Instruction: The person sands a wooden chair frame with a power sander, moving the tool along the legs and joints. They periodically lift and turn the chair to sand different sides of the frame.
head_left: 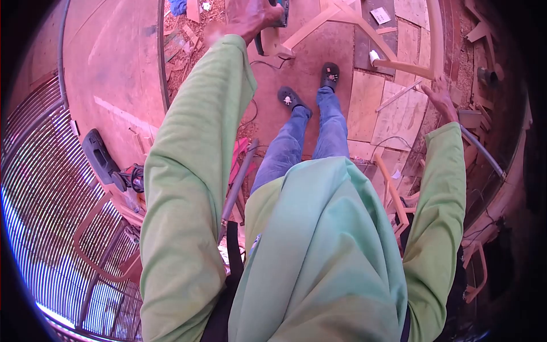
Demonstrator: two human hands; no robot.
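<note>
At the top edge, my left hand (pixel 248 18) is closed round a dark and teal tool (pixel 280 13), which the frame cuts off in part. Angled wooden pieces (pixel 364 33) form a frame just right of this tool. Beside the frame's lower right corner is my right hand (pixel 440 98), its fingers apart and close to or touching the wood; the exact contact is unclear. A thin stick (pixel 397 96) lies left of these fingers. A small white object (pixel 374 57) sits by the frame's lower bar.
My feet in dark clogs (pixel 290 98) stand on a reddish floor between a large board (pixel 114 62) and plywood pieces (pixel 364 97). A cable (pixel 253 111) runs near the left foot. Another power tool (pixel 135 178) lies at the left. Wood scraps and grey pipes (pixel 484 151) are around.
</note>
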